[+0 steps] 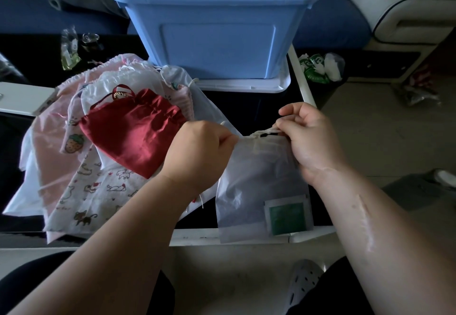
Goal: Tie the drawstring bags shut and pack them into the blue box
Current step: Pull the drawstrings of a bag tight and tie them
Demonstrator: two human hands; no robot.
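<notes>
A translucent white drawstring bag (261,181) with a green square label lies on the dark table near its front edge. My left hand (197,151) pinches the bag's gathered neck and cord from the left. My right hand (308,136) pinches the cord at the neck from the right, so the top is bunched between both hands. A pile of other bags lies to the left, with a red satin bag (130,132) on top of pink and cat-print ones (98,191). The blue box (214,23) stands open at the back centre on a white lid.
A white lid (246,85) sits under the box. Small wrapped items (70,50) lie at the back left, and a green-and-white packet (318,67) at the right. A white device (22,99) rests at the left edge. The table's white rim (306,87) bounds the right side.
</notes>
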